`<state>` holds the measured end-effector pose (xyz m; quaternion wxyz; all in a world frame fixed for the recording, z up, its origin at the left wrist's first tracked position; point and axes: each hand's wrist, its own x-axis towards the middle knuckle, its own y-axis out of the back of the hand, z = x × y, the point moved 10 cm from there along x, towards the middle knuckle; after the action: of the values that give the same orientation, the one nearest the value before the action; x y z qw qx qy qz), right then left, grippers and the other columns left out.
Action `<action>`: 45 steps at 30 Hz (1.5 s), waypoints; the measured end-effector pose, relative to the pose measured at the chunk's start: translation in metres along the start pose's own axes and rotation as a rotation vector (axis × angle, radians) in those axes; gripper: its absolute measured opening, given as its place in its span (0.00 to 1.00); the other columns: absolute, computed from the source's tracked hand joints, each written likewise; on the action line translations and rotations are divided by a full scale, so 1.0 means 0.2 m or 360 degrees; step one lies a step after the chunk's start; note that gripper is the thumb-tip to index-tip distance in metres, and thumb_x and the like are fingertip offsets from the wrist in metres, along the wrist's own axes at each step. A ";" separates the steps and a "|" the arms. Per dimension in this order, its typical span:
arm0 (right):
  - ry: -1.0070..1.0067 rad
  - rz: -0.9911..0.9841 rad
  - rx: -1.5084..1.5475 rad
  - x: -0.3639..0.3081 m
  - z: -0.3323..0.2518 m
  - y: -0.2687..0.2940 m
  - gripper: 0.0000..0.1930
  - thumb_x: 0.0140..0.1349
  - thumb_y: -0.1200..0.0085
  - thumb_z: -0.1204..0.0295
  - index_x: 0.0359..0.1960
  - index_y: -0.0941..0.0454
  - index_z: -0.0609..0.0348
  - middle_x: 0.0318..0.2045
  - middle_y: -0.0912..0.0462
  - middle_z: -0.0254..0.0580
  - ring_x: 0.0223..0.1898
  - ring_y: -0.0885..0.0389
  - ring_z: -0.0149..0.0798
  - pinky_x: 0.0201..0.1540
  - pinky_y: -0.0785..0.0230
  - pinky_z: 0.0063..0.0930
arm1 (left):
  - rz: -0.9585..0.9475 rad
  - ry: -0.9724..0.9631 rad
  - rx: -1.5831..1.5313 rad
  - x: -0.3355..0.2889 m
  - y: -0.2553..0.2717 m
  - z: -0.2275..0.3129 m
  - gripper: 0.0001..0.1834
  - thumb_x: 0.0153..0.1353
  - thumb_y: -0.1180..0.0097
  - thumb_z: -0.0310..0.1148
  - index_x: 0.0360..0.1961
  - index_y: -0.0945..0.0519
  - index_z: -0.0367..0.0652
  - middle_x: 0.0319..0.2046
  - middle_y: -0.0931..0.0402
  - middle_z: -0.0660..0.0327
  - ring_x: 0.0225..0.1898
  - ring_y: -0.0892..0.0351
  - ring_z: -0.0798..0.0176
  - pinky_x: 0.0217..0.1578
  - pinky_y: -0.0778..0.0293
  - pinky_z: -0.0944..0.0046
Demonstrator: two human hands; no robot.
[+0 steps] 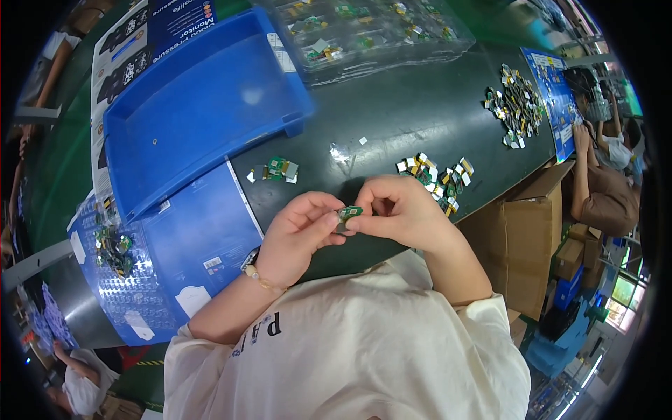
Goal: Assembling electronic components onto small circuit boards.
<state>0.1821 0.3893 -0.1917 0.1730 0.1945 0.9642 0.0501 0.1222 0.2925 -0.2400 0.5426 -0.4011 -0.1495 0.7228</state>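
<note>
Close to my body, over the dark table, a small green circuit board [350,212] is pinched between the fingertips of both hands. My left hand [299,225] grips its left edge with thumb and fingers. On its right edge, my right hand [400,211] closes thumb against forefinger. A pile of small circuit boards with white and gold parts [442,183] lies just beyond my right hand. Beyond my left hand rest a few more green boards [280,169]. Fingers cover part of the held board.
An open blue plastic bin [203,105] stands at the far left. Stacked clear trays [378,38] hold boards at the back. A bigger heap of boards [516,105] lies far right. A clear blister tray [143,297] is at left; a cardboard box [514,241] stands beside the table's right edge.
</note>
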 end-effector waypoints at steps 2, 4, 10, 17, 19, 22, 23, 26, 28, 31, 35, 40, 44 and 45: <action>-0.0071 -0.0060 0.0260 0.00 0.07 -0.01 0.08 0.49 0.37 0.78 0.22 0.26 0.58 0.22 0.30 0.24 0.21 0.39 0.17 0.22 0.49 0.14 | -0.0066 0.0084 -0.0092 -0.01 -0.02 -0.01 0.08 0.65 0.53 0.29 0.44 0.28 0.41 0.39 0.24 0.61 0.39 0.22 0.67 0.39 0.25 0.69; -0.0003 -0.0024 0.0345 0.01 0.08 -0.01 0.08 0.49 0.37 0.78 0.22 0.26 0.59 0.23 0.31 0.25 0.22 0.38 0.17 0.23 0.48 0.14 | -0.0129 0.0168 -0.0186 -0.01 -0.04 -0.03 0.08 0.65 0.53 0.30 0.44 0.29 0.41 0.39 0.24 0.61 0.39 0.21 0.65 0.39 0.24 0.69; 0.0101 0.0157 0.0461 -0.01 0.06 -0.01 0.09 0.48 0.35 0.77 0.21 0.27 0.59 0.26 0.32 0.27 0.25 0.37 0.19 0.26 0.47 0.14 | -0.0101 0.0145 -0.0168 -0.01 -0.01 -0.05 0.10 0.65 0.52 0.32 0.45 0.28 0.41 0.42 0.24 0.59 0.40 0.20 0.62 0.39 0.23 0.69; 0.0291 0.0333 0.0340 -0.04 0.01 0.02 0.09 0.46 0.34 0.78 0.22 0.25 0.59 0.26 0.32 0.28 0.26 0.37 0.20 0.27 0.46 0.14 | -0.0016 0.0003 -0.0117 -0.02 0.01 -0.01 0.11 0.65 0.53 0.31 0.47 0.28 0.40 0.44 0.24 0.58 0.42 0.20 0.60 0.40 0.22 0.68; 0.0267 0.0338 0.0358 -0.04 0.02 0.02 0.09 0.47 0.34 0.78 0.22 0.25 0.60 0.26 0.32 0.28 0.26 0.37 0.20 0.26 0.46 0.14 | -0.0030 0.0016 -0.0120 -0.02 0.01 -0.01 0.11 0.65 0.53 0.31 0.47 0.28 0.40 0.44 0.24 0.58 0.42 0.20 0.60 0.40 0.22 0.68; 0.0238 0.0342 0.0339 -0.04 0.04 0.02 0.09 0.47 0.35 0.78 0.22 0.25 0.60 0.26 0.31 0.28 0.25 0.38 0.19 0.26 0.46 0.14 | -0.0036 0.0042 -0.0118 -0.02 0.01 -0.02 0.11 0.66 0.53 0.31 0.47 0.28 0.40 0.43 0.24 0.58 0.42 0.20 0.60 0.39 0.22 0.69; 0.0232 0.0340 0.0301 -0.04 0.04 0.02 0.08 0.48 0.35 0.78 0.22 0.25 0.60 0.26 0.31 0.28 0.25 0.38 0.19 0.25 0.47 0.14 | -0.0019 0.0049 -0.0118 -0.02 0.01 -0.02 0.11 0.66 0.53 0.32 0.47 0.28 0.41 0.42 0.24 0.58 0.42 0.20 0.60 0.39 0.22 0.69; 0.0273 0.0387 0.0216 -0.05 0.02 0.03 0.08 0.48 0.36 0.78 0.22 0.25 0.60 0.26 0.31 0.27 0.24 0.38 0.19 0.25 0.47 0.14 | 0.0016 0.0058 -0.0107 -0.01 0.02 -0.03 0.12 0.65 0.53 0.33 0.47 0.28 0.41 0.41 0.23 0.58 0.42 0.19 0.60 0.39 0.22 0.69; 0.0302 0.0411 0.0194 -0.05 0.02 0.03 0.08 0.48 0.36 0.78 0.22 0.25 0.59 0.25 0.31 0.27 0.24 0.38 0.19 0.25 0.47 0.14 | 0.0033 0.0060 -0.0094 -0.01 0.03 -0.03 0.12 0.65 0.52 0.33 0.47 0.28 0.41 0.41 0.23 0.58 0.42 0.19 0.60 0.39 0.22 0.69; 0.0355 0.0446 0.0140 -0.05 0.01 0.03 0.08 0.48 0.36 0.78 0.22 0.25 0.59 0.25 0.31 0.27 0.24 0.38 0.19 0.25 0.47 0.15 | 0.0035 0.0049 -0.0118 -0.02 0.03 -0.03 0.12 0.65 0.52 0.33 0.48 0.27 0.41 0.41 0.23 0.58 0.42 0.19 0.61 0.39 0.23 0.69; 0.0365 0.0465 0.0085 -0.05 0.00 0.03 0.08 0.48 0.35 0.78 0.22 0.25 0.59 0.25 0.30 0.27 0.24 0.38 0.20 0.25 0.47 0.15 | 0.0053 0.0050 -0.0112 -0.01 0.03 -0.04 0.12 0.65 0.52 0.34 0.47 0.27 0.41 0.41 0.23 0.58 0.41 0.19 0.61 0.39 0.23 0.69; 0.0372 0.0447 0.0010 -0.05 -0.02 0.03 0.08 0.48 0.35 0.78 0.22 0.25 0.59 0.23 0.30 0.27 0.24 0.38 0.20 0.25 0.47 0.16 | 0.0073 0.0044 -0.0072 -0.01 0.04 -0.04 0.13 0.65 0.52 0.34 0.48 0.27 0.41 0.40 0.22 0.58 0.40 0.19 0.62 0.39 0.23 0.70; 0.0294 0.0471 0.0102 -0.05 0.00 0.03 0.08 0.48 0.36 0.78 0.22 0.25 0.59 0.22 0.31 0.28 0.23 0.37 0.22 0.25 0.46 0.17 | 0.0069 0.0020 -0.0114 -0.01 0.04 -0.04 0.13 0.65 0.52 0.34 0.48 0.28 0.41 0.40 0.23 0.59 0.41 0.19 0.61 0.39 0.23 0.69; 0.0294 0.0471 0.0102 -0.05 0.00 0.02 0.08 0.48 0.36 0.78 0.22 0.25 0.59 0.22 0.31 0.28 0.23 0.37 0.22 0.25 0.46 0.17 | 0.0073 0.0018 -0.0118 -0.01 0.04 -0.04 0.13 0.65 0.52 0.34 0.48 0.28 0.41 0.40 0.23 0.59 0.41 0.19 0.61 0.40 0.23 0.69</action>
<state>0.1912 0.3901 -0.1872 0.0681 0.3344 0.9379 0.0619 0.1223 0.2853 -0.2486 0.5113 -0.4284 -0.1638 0.7268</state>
